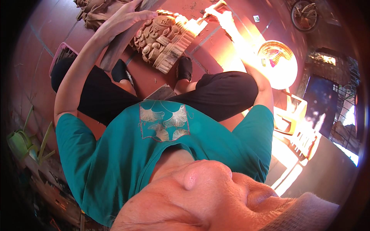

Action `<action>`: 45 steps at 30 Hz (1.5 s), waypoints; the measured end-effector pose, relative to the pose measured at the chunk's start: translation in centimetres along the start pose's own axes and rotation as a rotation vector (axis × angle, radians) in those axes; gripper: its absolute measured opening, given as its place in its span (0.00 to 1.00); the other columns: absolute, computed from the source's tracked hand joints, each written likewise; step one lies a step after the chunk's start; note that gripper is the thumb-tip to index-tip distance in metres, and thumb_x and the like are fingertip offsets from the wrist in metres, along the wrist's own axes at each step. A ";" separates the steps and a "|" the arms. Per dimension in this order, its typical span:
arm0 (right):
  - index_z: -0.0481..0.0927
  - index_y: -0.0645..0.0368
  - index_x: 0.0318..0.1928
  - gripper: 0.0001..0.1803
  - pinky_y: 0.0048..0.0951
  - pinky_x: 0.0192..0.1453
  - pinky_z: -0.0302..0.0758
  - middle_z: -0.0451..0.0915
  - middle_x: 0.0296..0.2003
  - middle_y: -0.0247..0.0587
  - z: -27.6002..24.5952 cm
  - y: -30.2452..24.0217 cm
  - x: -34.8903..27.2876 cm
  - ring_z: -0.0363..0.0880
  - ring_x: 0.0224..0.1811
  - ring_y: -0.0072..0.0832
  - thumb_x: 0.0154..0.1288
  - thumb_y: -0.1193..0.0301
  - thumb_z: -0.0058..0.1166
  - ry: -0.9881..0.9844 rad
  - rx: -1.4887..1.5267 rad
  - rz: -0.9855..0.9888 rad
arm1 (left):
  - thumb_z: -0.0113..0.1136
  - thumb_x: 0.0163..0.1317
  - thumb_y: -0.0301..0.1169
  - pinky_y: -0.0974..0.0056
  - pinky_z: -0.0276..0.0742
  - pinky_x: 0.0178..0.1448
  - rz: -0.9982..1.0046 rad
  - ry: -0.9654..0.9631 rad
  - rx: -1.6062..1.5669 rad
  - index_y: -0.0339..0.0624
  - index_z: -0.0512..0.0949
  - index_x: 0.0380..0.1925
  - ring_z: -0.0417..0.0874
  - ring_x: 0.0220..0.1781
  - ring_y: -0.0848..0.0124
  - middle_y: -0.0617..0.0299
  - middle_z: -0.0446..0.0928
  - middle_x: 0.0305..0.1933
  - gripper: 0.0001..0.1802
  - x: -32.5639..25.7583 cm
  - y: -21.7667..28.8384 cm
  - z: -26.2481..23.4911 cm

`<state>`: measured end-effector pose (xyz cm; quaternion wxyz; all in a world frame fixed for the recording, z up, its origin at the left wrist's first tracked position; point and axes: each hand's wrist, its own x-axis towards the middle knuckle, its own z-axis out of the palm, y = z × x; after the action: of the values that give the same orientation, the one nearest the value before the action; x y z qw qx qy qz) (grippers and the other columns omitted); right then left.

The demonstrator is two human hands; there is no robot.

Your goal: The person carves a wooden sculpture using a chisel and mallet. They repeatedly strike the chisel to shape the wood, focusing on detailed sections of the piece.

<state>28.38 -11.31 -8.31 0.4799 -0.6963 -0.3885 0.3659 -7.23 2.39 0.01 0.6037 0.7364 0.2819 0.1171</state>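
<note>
Between my feet stands a brown carved wood block [162, 40] with deep relief of rounded, scroll-like shapes and a stepped edge. My left hand [125, 20] is on a long, plain wooden bar [117, 48] at the carving's left side, its thumb stretched across the bar toward the relief. Whether bar and carving are one piece I cannot tell. Beyond the carving's right end, my right hand [221, 19] is closed round a slim wooden-handled tool [210, 10]. The tool's tip meets the carving's far right edge, where glare washes out the detail.
Another carved wood piece [92, 13] lies at the far left. A pink-rimmed basket [61, 50] is by my left knee. To the right are a round woven hat or basket [280, 67] and a wooden stool [295, 111]. Red tiles [40, 61] cover the floor.
</note>
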 end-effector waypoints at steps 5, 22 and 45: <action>0.86 0.59 0.42 0.16 0.29 0.47 0.85 0.88 0.35 0.37 -2.1 1.2 0.8 0.88 0.38 0.24 0.60 0.61 0.70 0.083 -0.206 -0.025 | 0.68 0.63 0.49 0.74 0.75 0.24 -0.049 0.000 -0.002 0.38 0.74 0.58 0.75 0.24 0.83 0.67 0.73 0.29 0.32 -0.5 0.8 0.3; 0.86 0.61 0.33 0.25 0.33 0.33 0.76 0.82 0.24 0.38 -2.9 1.1 2.2 0.78 0.25 0.24 0.56 0.49 0.70 0.083 -0.637 -0.011 | 0.67 0.63 0.51 0.74 0.73 0.26 -0.024 0.021 0.052 0.40 0.70 0.67 0.75 0.25 0.82 0.68 0.73 0.31 0.39 -0.4 -0.3 0.3; 0.79 0.63 0.51 0.22 0.36 0.45 0.86 0.86 0.41 0.46 4.0 0.1 -2.5 0.87 0.41 0.30 0.66 0.60 0.68 -0.391 -0.355 -0.178 | 0.70 0.59 0.50 0.57 0.59 0.77 -0.019 -0.006 0.186 0.28 0.60 0.73 0.66 0.75 0.54 0.39 0.66 0.72 0.51 -0.1 0.5 -0.4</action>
<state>23.84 -12.00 -9.13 0.2966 -0.6487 -0.5915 0.3758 -7.34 2.58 0.56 0.5347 0.7868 0.2970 0.0825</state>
